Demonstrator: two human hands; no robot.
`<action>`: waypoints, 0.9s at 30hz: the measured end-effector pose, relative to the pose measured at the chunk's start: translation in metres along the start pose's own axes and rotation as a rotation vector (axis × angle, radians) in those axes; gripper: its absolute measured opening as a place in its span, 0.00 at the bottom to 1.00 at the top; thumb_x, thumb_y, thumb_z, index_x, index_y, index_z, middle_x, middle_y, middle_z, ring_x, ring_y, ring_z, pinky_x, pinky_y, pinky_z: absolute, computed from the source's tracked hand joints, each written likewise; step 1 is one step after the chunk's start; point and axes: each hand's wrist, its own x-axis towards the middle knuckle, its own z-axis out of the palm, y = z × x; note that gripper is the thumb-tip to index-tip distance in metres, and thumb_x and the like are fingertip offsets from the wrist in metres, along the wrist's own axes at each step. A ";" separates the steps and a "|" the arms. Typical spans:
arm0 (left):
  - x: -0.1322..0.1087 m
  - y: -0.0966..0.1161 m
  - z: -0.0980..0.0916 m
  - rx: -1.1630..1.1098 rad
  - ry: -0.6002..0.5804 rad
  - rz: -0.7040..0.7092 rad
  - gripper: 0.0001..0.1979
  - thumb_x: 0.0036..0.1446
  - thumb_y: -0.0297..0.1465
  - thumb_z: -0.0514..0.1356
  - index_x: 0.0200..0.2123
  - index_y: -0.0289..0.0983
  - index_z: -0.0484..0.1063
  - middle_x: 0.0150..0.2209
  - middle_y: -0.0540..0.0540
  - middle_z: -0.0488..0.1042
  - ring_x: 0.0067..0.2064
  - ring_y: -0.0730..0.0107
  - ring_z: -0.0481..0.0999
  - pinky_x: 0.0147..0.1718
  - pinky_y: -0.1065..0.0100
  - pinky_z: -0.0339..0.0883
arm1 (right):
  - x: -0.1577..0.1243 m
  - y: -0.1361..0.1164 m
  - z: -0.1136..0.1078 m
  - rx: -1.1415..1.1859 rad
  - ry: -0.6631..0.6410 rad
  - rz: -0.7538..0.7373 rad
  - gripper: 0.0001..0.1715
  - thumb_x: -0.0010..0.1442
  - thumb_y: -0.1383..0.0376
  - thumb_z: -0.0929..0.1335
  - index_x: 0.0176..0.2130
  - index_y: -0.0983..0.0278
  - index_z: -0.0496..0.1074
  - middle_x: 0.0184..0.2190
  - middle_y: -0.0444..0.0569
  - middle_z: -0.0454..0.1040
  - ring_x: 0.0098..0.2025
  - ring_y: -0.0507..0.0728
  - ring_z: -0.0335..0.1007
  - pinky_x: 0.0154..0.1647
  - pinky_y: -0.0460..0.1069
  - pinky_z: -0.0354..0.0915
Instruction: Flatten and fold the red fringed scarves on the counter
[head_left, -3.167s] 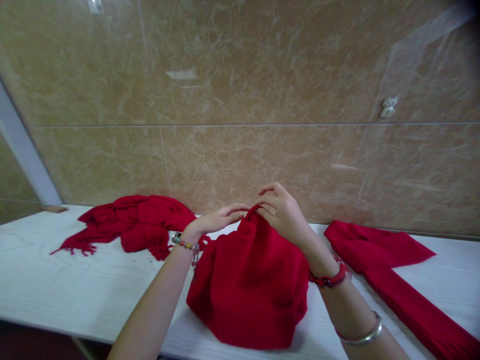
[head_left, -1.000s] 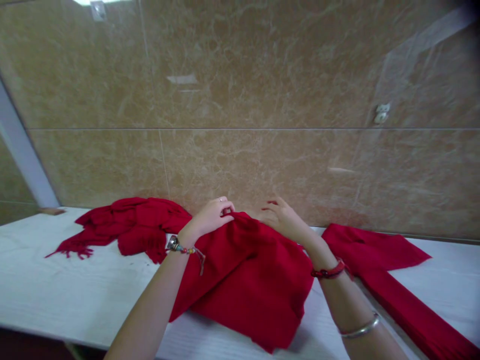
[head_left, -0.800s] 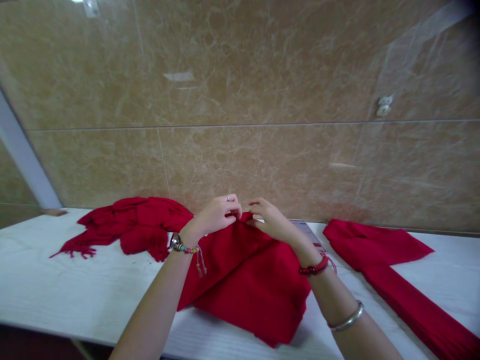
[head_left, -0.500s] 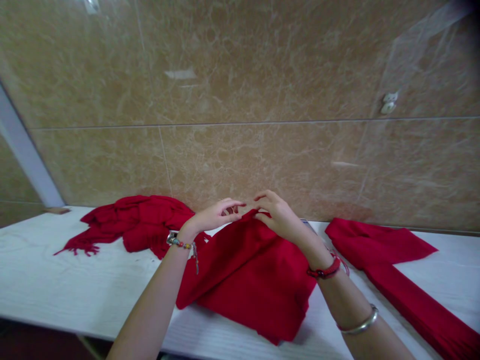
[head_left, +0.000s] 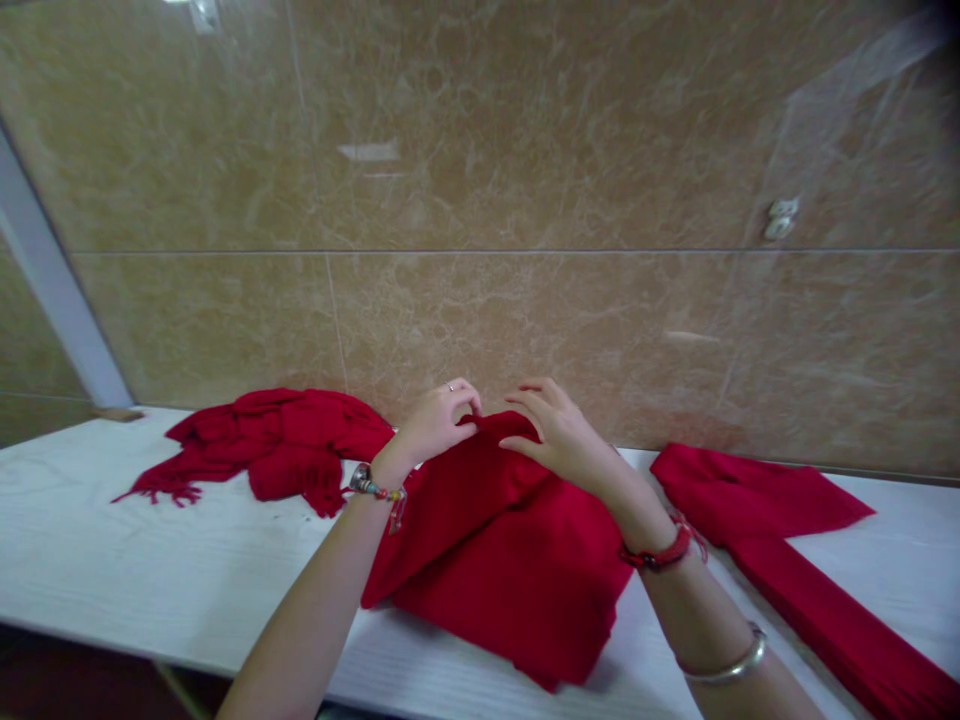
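Note:
A folded red scarf (head_left: 517, 570) lies before me on the table, its upper layer raised toward the wall. Thumb and fingers of my left hand (head_left: 442, 420) pinch that layer's top edge. Close to the right end of the same edge is my right hand (head_left: 551, 430), open, fingers apart and thumb stretched out toward the cloth. Whether the right thumb touches the fabric I cannot tell. What lies beneath the raised layer is hidden.
A crumpled red scarf with fringe (head_left: 289, 440) lies at the left. Another red scarf (head_left: 757, 495), folded lengthwise, stretches across the right side of the white table (head_left: 112, 560). Behind the table stands a tiled wall (head_left: 525, 180) with a small white fitting (head_left: 781, 218).
My left hand has closed on the scarf's top edge. My right hand's thumb and fingers have spread apart, off the peak they were touching. The raised edge looks wider and rounder.

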 end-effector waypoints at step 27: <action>0.003 0.008 -0.009 0.091 0.135 0.031 0.06 0.54 0.28 0.55 0.28 0.35 0.70 0.36 0.45 0.68 0.39 0.69 0.69 0.42 0.66 0.61 | 0.002 -0.005 -0.004 0.107 0.086 0.006 0.20 0.51 0.59 0.69 0.43 0.63 0.69 0.47 0.57 0.62 0.51 0.63 0.59 0.49 0.60 0.60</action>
